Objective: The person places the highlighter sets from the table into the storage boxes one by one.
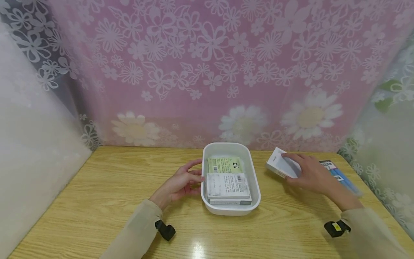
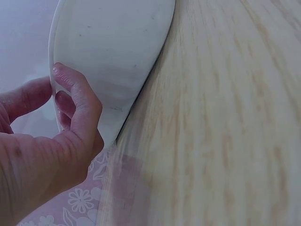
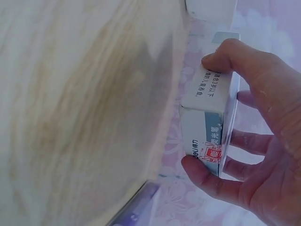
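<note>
My left hand (image 1: pixel 181 184) pinches the left rim of a white plastic tub (image 1: pixel 254 180), thumb inside and curled fingers against its outer wall, as the left wrist view shows. Stacked in the tub are white boxes (image 1: pixel 228 185) with printed labels, lying partly over a light green package (image 1: pixel 224 163) with a cow picture. To the right, my right hand (image 1: pixel 310 174) grips a small white highlighter box (image 1: pixel 282 163) between thumb and fingers, tilted and raised over the table. Up close, the right wrist view shows a grey-blue band and a red stamp on this box (image 3: pixel 202 132).
Just right of my right hand, a flat blue package (image 1: pixel 347 183) lies on the wooden table (image 1: pixel 113 201). A pink flowered curtain (image 1: pixel 181 72) hangs along the table's back edge, with pale sheets (image 1: pixel 29 118) at both sides.
</note>
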### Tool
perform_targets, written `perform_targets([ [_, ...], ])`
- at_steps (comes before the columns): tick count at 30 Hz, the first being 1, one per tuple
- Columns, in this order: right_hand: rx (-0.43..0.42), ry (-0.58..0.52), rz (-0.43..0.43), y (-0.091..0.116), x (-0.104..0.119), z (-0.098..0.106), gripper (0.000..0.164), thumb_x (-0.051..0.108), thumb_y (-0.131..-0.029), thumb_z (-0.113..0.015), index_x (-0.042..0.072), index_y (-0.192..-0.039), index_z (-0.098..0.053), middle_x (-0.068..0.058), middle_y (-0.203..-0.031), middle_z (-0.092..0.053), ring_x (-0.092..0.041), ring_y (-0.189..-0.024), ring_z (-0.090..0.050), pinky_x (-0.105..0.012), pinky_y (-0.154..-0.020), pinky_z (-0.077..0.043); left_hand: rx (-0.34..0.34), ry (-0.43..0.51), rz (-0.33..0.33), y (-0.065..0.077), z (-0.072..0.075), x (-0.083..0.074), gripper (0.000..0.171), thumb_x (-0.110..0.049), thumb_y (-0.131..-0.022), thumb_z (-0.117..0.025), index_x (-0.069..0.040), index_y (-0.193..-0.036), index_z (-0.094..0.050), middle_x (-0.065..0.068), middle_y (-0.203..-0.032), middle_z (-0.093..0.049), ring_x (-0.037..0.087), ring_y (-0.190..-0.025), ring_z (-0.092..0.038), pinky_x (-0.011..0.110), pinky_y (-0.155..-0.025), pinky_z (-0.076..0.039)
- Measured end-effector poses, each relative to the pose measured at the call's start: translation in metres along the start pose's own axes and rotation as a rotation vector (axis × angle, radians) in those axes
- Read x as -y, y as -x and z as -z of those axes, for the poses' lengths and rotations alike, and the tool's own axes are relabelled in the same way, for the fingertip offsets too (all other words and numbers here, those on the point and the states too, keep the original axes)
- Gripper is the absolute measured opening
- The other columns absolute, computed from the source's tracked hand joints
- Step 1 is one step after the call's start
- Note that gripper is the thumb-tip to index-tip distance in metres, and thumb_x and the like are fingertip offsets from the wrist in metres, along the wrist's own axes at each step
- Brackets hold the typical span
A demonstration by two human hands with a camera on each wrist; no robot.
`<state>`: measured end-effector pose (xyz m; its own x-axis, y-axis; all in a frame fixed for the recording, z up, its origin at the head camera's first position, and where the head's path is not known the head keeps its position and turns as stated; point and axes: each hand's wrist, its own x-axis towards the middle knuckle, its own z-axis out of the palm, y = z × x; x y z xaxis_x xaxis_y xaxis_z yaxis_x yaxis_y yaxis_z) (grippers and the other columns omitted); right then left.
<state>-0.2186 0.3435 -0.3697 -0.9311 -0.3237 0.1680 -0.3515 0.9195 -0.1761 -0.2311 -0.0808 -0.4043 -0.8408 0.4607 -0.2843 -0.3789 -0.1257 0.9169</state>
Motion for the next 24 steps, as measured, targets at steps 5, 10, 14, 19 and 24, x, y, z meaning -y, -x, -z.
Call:
perform_targets([
  [5,-0.016,0.029,0.029,-0.004,0.007,0.006,0.072,0.034,-0.082,-0.083,0.011,-0.144,-0.054,-0.028,-0.139,-0.058,-0.053,-0.117,-0.056,-0.064,-0.083,-0.051,-0.002,0.001,-0.001,0.000,0.001,0.000,0.075,0.001,-0.095,-0.062,-0.019,-0.161,-0.031,0.011,-0.131,-0.061,0.017,-0.099,-0.065,0.032,-0.074,-0.059],
  [10,-0.042,0.030,0.073,-0.007,0.012,0.013,0.071,0.031,-0.081,-0.084,0.010,-0.142,-0.056,-0.025,-0.136,-0.059,-0.048,-0.114,-0.058,-0.061,-0.082,-0.052,-0.013,-0.001,0.005,-0.001,0.001,0.000,0.075,0.001,-0.095,-0.062,-0.020,-0.160,-0.032,0.013,-0.134,-0.060,0.018,-0.100,-0.065,0.032,-0.074,-0.059],
  [14,-0.048,0.039,0.092,-0.011,0.016,0.018,0.070,0.031,-0.081,-0.084,0.011,-0.142,-0.056,-0.024,-0.135,-0.061,-0.047,-0.112,-0.059,-0.060,-0.080,-0.052,-0.008,-0.007,0.001,-0.001,0.001,-0.001,0.075,0.000,-0.095,-0.062,-0.019,-0.160,-0.031,0.014,-0.136,-0.060,0.017,-0.101,-0.065,0.032,-0.074,-0.059],
  [19,-0.049,0.052,0.107,-0.016,0.019,0.023,0.069,0.031,-0.080,-0.084,0.010,-0.140,-0.058,-0.023,-0.133,-0.062,-0.047,-0.110,-0.060,-0.058,-0.079,-0.052,-0.006,-0.002,0.001,0.000,0.001,0.000,0.075,0.001,-0.095,-0.062,-0.020,-0.160,-0.032,0.011,-0.131,-0.061,0.018,-0.101,-0.065,0.034,-0.075,-0.059],
  [24,-0.059,0.051,0.123,-0.023,0.026,0.027,0.068,0.031,-0.079,-0.085,0.012,-0.139,-0.059,-0.023,-0.133,-0.062,-0.048,-0.113,-0.059,-0.061,-0.084,-0.050,-0.011,0.001,0.004,0.000,0.001,0.001,0.075,0.001,-0.095,-0.062,-0.020,-0.160,-0.032,0.011,-0.132,-0.061,0.019,-0.102,-0.066,0.034,-0.076,-0.060],
])
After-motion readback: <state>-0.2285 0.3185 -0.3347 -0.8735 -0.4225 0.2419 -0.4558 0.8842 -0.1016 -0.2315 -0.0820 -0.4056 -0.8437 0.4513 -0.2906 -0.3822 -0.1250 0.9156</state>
